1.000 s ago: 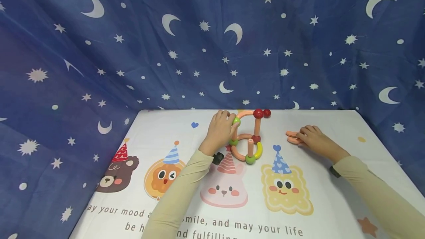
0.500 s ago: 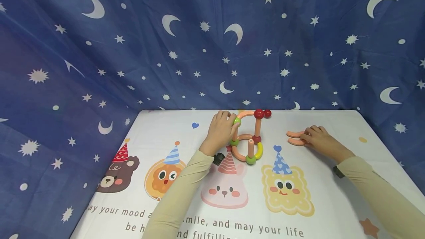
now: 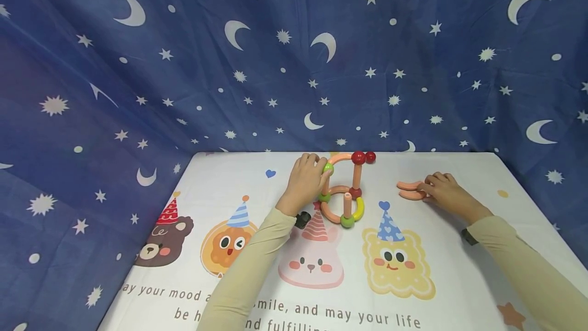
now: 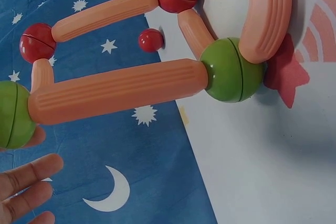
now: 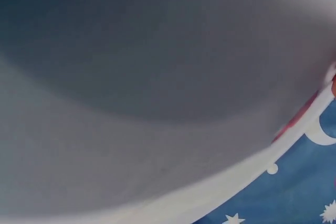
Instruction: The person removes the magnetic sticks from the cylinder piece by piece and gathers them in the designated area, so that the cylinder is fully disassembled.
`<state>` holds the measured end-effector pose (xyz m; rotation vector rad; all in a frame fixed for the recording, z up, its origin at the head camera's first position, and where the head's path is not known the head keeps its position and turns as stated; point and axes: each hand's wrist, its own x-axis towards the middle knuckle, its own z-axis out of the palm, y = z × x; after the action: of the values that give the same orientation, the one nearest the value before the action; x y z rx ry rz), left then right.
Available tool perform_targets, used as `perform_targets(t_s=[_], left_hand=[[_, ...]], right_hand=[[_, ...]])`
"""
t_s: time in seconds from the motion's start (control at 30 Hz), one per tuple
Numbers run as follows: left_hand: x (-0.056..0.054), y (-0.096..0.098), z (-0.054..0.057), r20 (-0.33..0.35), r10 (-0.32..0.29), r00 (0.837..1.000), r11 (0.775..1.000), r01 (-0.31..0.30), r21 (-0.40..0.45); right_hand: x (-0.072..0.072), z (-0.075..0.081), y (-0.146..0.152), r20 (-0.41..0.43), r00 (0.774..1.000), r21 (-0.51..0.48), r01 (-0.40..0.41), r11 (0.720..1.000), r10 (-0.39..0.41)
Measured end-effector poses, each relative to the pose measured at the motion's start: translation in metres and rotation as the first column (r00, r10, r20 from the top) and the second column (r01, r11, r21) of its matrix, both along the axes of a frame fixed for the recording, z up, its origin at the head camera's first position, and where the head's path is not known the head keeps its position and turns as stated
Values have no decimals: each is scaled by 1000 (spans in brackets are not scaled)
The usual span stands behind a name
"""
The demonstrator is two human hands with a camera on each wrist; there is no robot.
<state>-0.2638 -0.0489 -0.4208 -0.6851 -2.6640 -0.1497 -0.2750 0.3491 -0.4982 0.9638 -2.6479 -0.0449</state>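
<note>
My left hand (image 3: 303, 182) pinches a green ball (image 3: 328, 168) at the top of a magnetic stick-and-ball frame; its fingers (image 4: 32, 174) show beside that ball in the left wrist view. The frame has orange upright sticks (image 4: 121, 90), a ring base with a yellow curved stick (image 3: 360, 206), and green and red balls. One orange upright (image 3: 347, 205) at the front has no ball on top. My right hand (image 3: 449, 196) grips the right ends of two orange curved sticks (image 3: 411, 195) lying on the table; its fingertips are partly hidden. Its own camera shows only cloth.
A loose red ball (image 3: 370, 157) lies behind the frame near the back edge of the table. The white printed tablecloth (image 3: 317, 269) covers the table. A blue star-and-moon curtain (image 3: 275, 91) stands behind and at the sides.
My right hand has shifted slightly right, uncovering more of the two curved sticks, and the sticks' right ends have drawn closer together lately. My left hand and the frame have stayed put.
</note>
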Motion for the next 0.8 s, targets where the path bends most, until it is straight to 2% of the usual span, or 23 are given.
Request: perform_targets(t_s=[0.17,0.33,0.43,0.53,0.8], left_hand=[[0,1,-1,7,-4,1000,1000,4,6],[0,2,0,1,-8,1000,1000,8,7],[0,1,0,1,-9,1000,1000,9,9],[0,1,1,3,-10,1000,1000,10,9],[1,1,1,3,-11,1000,1000,11,16]], right_hand=[[6,11,-9,0,1000,-44,21,999,-21],[7,41,-43,-55,998,-106,-9,994,3],[3,61,-70,-79,996,-143,-50,988,39],[-4,74,-97,-86,995,-169,-71,983,57],[-25,90,-153,-84,989,-195,-133,972,119]])
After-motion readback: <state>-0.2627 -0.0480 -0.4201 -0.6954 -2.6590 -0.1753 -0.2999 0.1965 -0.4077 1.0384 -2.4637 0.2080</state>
